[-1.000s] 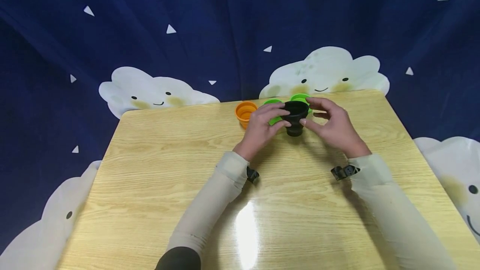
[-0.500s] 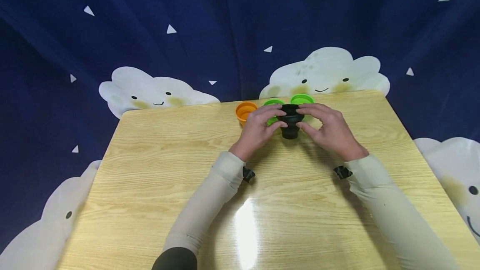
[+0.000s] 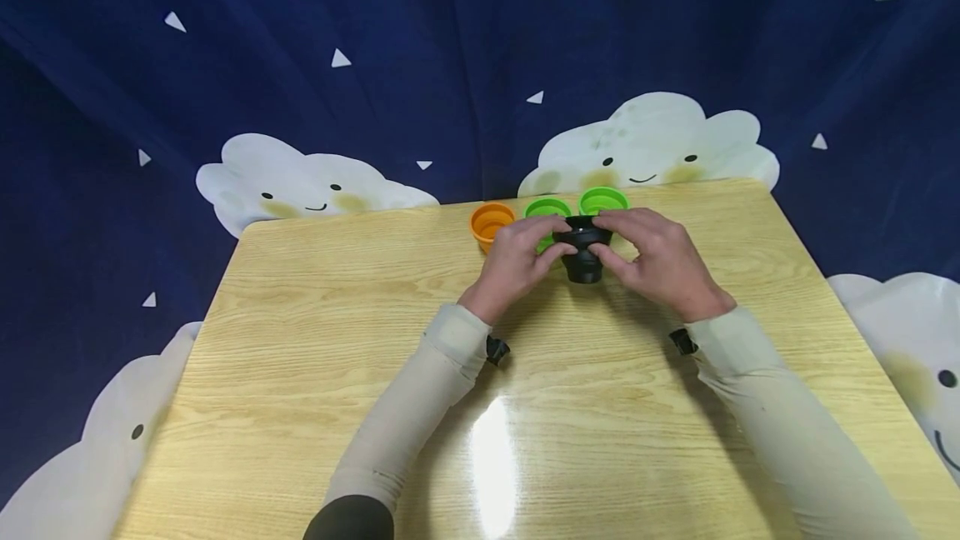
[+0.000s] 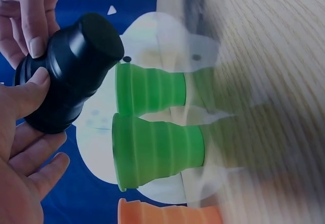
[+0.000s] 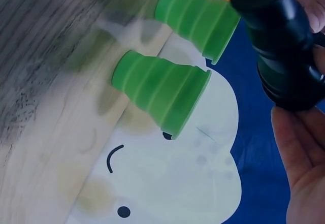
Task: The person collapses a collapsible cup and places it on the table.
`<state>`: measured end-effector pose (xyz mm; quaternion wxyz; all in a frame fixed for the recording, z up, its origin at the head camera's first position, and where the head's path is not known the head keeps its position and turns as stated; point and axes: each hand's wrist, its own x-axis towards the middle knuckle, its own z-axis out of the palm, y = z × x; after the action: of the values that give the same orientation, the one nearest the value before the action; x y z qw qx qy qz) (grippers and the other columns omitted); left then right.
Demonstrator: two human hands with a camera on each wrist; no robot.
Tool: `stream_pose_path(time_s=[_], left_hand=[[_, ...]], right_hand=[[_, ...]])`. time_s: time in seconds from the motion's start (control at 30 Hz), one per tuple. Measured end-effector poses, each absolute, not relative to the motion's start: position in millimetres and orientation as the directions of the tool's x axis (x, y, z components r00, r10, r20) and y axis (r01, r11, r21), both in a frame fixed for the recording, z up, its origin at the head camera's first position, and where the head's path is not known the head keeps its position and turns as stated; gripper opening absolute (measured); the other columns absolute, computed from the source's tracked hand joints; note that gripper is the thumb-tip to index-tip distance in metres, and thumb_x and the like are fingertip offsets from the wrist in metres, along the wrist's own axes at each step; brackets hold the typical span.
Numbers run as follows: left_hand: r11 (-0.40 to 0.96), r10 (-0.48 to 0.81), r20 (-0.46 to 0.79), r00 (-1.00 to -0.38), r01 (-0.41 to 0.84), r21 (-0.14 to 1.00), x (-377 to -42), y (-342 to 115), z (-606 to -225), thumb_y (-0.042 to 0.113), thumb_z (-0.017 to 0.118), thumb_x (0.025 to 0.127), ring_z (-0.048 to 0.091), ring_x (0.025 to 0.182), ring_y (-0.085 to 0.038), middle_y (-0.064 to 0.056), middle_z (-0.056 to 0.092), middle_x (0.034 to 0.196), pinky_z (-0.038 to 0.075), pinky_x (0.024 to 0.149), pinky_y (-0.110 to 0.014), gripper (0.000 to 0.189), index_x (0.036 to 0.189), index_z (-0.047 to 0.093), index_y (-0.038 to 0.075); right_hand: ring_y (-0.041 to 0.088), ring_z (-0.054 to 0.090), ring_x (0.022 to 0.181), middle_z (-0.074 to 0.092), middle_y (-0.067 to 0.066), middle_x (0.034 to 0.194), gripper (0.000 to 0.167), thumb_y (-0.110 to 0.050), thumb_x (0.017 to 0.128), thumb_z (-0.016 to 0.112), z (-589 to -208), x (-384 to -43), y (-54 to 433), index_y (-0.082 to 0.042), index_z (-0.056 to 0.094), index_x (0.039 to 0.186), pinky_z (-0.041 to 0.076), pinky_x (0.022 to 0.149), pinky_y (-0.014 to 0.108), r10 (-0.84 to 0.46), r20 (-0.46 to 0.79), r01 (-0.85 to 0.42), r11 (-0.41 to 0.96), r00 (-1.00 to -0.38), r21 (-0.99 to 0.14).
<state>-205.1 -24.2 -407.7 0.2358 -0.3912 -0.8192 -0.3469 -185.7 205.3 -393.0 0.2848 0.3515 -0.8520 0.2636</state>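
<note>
Both hands hold a black collapsible cup [image 3: 585, 267] between them, wide rim up and narrow base down in the head view. My left hand [image 3: 512, 263] grips its left side, thumb lower and fingers near the rim. On the other side my right hand [image 3: 663, 263] pinches it the same way. In the left wrist view the black cup [image 4: 76, 74] hangs in the air, clear of the table. Just behind it stand two green collapsible cups, the left one [image 3: 546, 207] partly covered and the right one [image 3: 604, 199] further back.
An orange collapsible cup [image 3: 491, 222] stands left of the green ones, partly behind my left hand. All the standing cups are near the back edge of the wooden table [image 3: 337, 315]. A dark blue curtain [image 3: 375, 65] with printed clouds hangs behind.
My right hand has closed in on the black cup and now grips it. The cup has shifted slightly left and toward me, uncovering more of the green cups.
</note>
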Motion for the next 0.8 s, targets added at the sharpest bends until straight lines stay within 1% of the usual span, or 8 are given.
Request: stream_pose_path(time_s=[0.13, 0.33, 0.53, 0.67, 0.8], left_hand=[[0.474, 0.482, 0.646, -0.591, 0.797, 0.376, -204.7, -24.1, -407.0, 0.019, 0.076, 0.091, 0.069, 0.091, -0.018, -0.005, 0.073, 0.1, 0.053, 0.085, -0.024, 0.018, 0.102, 0.07, 0.006], [0.488, 0.489, 0.633, -0.599, 0.79, 0.371, -204.5, -24.4, -407.1, 0.019, 0.072, 0.095, 0.069, 0.086, -0.021, -0.007, 0.072, 0.099, 0.055, 0.079, -0.027, 0.021, 0.107, 0.067, 0.003], [0.501, 0.501, 0.611, -0.612, 0.782, 0.371, -204.0, -24.2, -408.7, 0.02, 0.066, 0.099, 0.069, 0.087, -0.022, -0.008, 0.071, 0.103, 0.055, 0.08, -0.028, 0.023, 0.114, 0.065, 0.002], [0.517, 0.495, 0.604, -0.625, 0.77, 0.373, -202.9, -24.3, -410.0, 0.02, 0.065, 0.1, 0.069, 0.087, -0.022, -0.008, 0.071, 0.104, 0.056, 0.08, -0.03, 0.024, 0.115, 0.064, 0.002], [0.533, 0.486, 0.612, -0.624, 0.766, 0.358, -202.4, -22.2, -410.5, 0.021, 0.064, 0.101, 0.069, 0.089, -0.024, -0.01, 0.071, 0.105, 0.057, 0.08, -0.032, 0.026, 0.118, 0.064, 0.001]], right_hand=[[0.034, 0.069, 0.096, 0.073, 0.016, 0.105, 0.034, -0.012, 0.084, 0.081, -391.8, -184.5, 204.6, 0.001, 0.072, 0.113, 0.057, 0.08, 0.052, -0.459, 0.676, -0.754, 0.619, -0.576, -0.222], [0.033, 0.071, 0.091, 0.073, 0.017, 0.101, 0.035, -0.014, 0.085, 0.08, -392.4, -182.7, 204.0, 0.001, 0.072, 0.115, 0.057, 0.073, 0.051, -0.458, 0.68, -0.745, 0.636, -0.573, -0.2], [0.033, 0.07, 0.084, 0.073, 0.019, 0.097, 0.034, -0.015, 0.088, 0.078, -395.5, -182.3, 203.1, 0.002, 0.07, 0.116, 0.057, 0.067, 0.049, -0.457, 0.683, -0.739, 0.648, -0.57, -0.184], [0.032, 0.07, 0.079, 0.073, 0.018, 0.093, 0.032, -0.016, 0.091, 0.075, -397.8, -182.9, 202.1, 0.003, 0.069, 0.117, 0.056, 0.063, 0.048, -0.459, 0.673, -0.728, 0.662, -0.58, -0.177], [0.032, 0.07, 0.076, 0.072, 0.018, 0.089, 0.032, -0.015, 0.093, 0.073, -399.2, -183.6, 201.9, 0.002, 0.068, 0.119, 0.056, 0.06, 0.048, -0.454, 0.67, -0.718, 0.674, -0.587, -0.172]])
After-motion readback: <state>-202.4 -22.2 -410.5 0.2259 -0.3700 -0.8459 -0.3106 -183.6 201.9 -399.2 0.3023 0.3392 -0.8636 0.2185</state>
